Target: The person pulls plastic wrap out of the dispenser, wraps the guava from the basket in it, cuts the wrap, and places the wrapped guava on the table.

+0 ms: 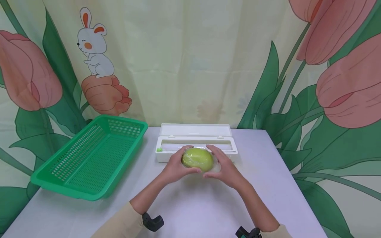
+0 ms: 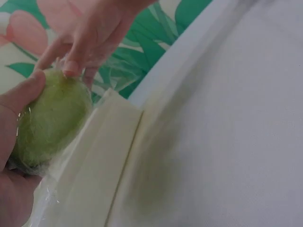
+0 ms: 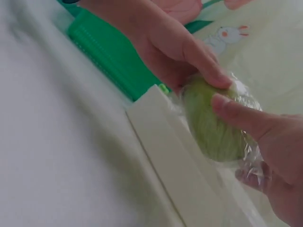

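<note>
A green oval fruit (image 1: 197,159), mango-like in shape, is wrapped in clear cling film and held above the table in front of the white dispenser box. My left hand (image 1: 177,168) grips its left end, thumb on the near side. On the other end, my right hand (image 1: 228,171) holds the fruit and some loose film. Both thumbs lie close together in the head view. Crinkled cling film (image 3: 253,153) bunches by the right fingers in the right wrist view. Behind the hands stands the cling film dispenser (image 1: 160,156), its lid (image 1: 194,130) raised and a roll inside.
A green slatted plastic basket (image 1: 102,195) sits on the left of the white-covered table (image 1: 208,211). A small green slider (image 1: 159,149) is at the dispenser's left end. Behind the table hangs a curtain (image 1: 184,59) printed with tulips and a rabbit.
</note>
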### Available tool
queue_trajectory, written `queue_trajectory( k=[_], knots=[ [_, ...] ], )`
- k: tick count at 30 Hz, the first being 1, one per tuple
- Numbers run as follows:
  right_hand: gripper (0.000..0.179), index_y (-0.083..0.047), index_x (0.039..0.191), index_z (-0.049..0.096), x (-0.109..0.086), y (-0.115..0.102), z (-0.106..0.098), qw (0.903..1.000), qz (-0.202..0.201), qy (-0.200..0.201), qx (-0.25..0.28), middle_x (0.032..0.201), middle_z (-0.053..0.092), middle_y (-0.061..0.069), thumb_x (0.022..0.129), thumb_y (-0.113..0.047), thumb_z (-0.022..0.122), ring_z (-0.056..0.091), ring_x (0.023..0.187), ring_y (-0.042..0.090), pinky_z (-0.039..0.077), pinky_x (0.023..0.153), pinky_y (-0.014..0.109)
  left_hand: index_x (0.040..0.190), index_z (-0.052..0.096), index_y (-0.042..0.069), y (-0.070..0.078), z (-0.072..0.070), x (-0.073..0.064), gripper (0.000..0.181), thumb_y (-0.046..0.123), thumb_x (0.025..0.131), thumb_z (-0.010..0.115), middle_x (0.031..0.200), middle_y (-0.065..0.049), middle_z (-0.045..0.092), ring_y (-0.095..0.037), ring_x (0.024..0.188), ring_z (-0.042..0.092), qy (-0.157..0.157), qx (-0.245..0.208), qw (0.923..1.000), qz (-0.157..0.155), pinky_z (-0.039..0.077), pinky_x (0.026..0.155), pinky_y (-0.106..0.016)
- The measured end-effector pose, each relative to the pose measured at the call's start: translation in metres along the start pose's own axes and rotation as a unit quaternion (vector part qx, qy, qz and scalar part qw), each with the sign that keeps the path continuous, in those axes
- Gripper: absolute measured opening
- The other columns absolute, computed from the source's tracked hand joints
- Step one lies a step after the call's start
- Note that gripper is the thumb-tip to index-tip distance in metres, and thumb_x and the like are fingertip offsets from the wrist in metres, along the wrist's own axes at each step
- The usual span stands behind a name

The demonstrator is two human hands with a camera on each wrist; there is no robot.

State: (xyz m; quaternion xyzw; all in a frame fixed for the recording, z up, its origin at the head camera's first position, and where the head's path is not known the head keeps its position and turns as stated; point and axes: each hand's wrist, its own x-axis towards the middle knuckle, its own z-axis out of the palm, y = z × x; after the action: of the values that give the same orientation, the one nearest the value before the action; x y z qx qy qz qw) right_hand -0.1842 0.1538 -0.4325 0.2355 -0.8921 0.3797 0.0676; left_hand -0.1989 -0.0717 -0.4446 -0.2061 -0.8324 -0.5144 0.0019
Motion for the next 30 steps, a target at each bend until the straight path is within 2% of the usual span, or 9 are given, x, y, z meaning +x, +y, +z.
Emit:
queue_trajectory(
  k=[6,9,14,18,22,24,26,28,30],
  knots=[
    [0.069,-0.013,0.138,0.049,-0.003,0.014,-0.011,0.9950,0.006,0.032,0.094,0.137,0.056,0.008,0.078,-0.021,0.081,0.061,0.118,0.028,0.055,0.092,0.039,0.136,0.046,0.023,-0.007,-0.004,0.002,0.086,0.048,0.065,0.086,0.123,0.002,0.059,-0.018,0.108,0.056,0.023,-0.043,0.9970,-0.061,0.052,0.089,-0.035],
    [0.048,-0.012,0.129,0.059,-0.004,0.019,-0.015,0.9932,0.008,0.046,0.106,0.125,0.064,0.009,0.084,-0.017,0.075,0.065,0.108,0.021,0.056,0.090,0.031,0.136,0.046,0.025,-0.009,-0.005,0.003,0.085,0.048,0.065,0.087,0.124,0.001,0.058,-0.019,0.110,0.055,0.028,-0.059,0.9946,-0.081,0.052,0.090,-0.035],
    [0.021,-0.006,0.107,0.071,-0.004,0.028,-0.023,0.9864,0.048,0.079,0.136,0.100,0.072,0.011,0.088,-0.013,0.070,0.067,0.086,0.003,0.057,0.079,0.019,0.134,0.048,0.027,-0.012,-0.007,0.003,0.080,0.041,0.066,0.088,0.123,0.001,0.059,-0.019,0.109,0.056,0.027,-0.071,0.9942,-0.076,0.052,0.088,-0.034],
    [0.022,0.002,0.103,0.071,-0.003,0.035,-0.034,0.9757,0.075,0.063,0.196,0.099,0.072,0.016,0.087,-0.013,0.070,0.067,0.083,0.001,0.058,0.076,0.021,0.133,0.048,0.026,-0.013,-0.008,0.003,0.079,0.040,0.066,0.088,0.122,0.002,0.059,-0.018,0.108,0.056,0.016,-0.071,0.9952,-0.065,0.051,0.088,-0.033],
    [0.029,-0.001,0.111,0.070,-0.004,0.037,-0.042,0.9741,0.087,0.040,0.205,0.108,0.072,0.013,0.088,-0.020,0.070,0.067,0.091,0.000,0.056,0.080,0.018,0.133,0.048,0.027,-0.013,-0.007,0.002,0.079,0.040,0.066,0.088,0.121,0.002,0.059,-0.018,0.108,0.056,0.022,-0.069,0.9952,-0.066,0.051,0.088,-0.033],
    [0.032,-0.004,0.115,0.068,-0.007,0.033,-0.043,0.9739,0.090,0.062,0.199,0.111,0.070,0.010,0.090,-0.023,0.069,0.066,0.095,0.000,0.055,0.083,0.015,0.133,0.048,0.027,-0.014,-0.007,0.002,0.080,0.040,0.065,0.088,0.121,0.002,0.059,-0.019,0.108,0.056,0.034,-0.068,0.9947,-0.068,0.050,0.088,-0.033],
    [0.031,-0.006,0.117,0.066,-0.012,0.025,-0.042,0.9710,0.088,0.110,0.193,0.111,0.069,0.009,0.091,-0.023,0.067,0.064,0.097,0.000,0.053,0.084,0.012,0.133,0.048,0.027,-0.015,-0.007,0.001,0.080,0.040,0.065,0.089,0.121,0.002,0.059,-0.019,0.109,0.055,0.048,-0.069,0.9937,-0.074,0.051,0.088,-0.033],
    [0.027,-0.004,0.115,0.065,-0.018,0.014,-0.040,0.9665,0.071,0.157,0.190,0.108,0.068,0.011,0.092,-0.019,0.066,0.065,0.094,0.002,0.053,0.083,0.012,0.132,0.048,0.026,-0.015,-0.007,0.001,0.079,0.041,0.065,0.088,0.121,0.002,0.059,-0.019,0.108,0.056,0.060,-0.068,0.9927,-0.079,0.051,0.088,-0.033],
    [0.023,-0.003,0.112,0.065,-0.023,0.000,-0.037,0.9660,0.046,0.182,0.178,0.105,0.068,0.012,0.092,-0.014,0.065,0.067,0.092,0.005,0.054,0.082,0.013,0.131,0.048,0.025,-0.016,-0.007,0.002,0.079,0.042,0.065,0.088,0.120,0.001,0.059,-0.019,0.108,0.056,0.072,-0.072,0.9912,-0.085,0.051,0.087,-0.033]
  ],
)
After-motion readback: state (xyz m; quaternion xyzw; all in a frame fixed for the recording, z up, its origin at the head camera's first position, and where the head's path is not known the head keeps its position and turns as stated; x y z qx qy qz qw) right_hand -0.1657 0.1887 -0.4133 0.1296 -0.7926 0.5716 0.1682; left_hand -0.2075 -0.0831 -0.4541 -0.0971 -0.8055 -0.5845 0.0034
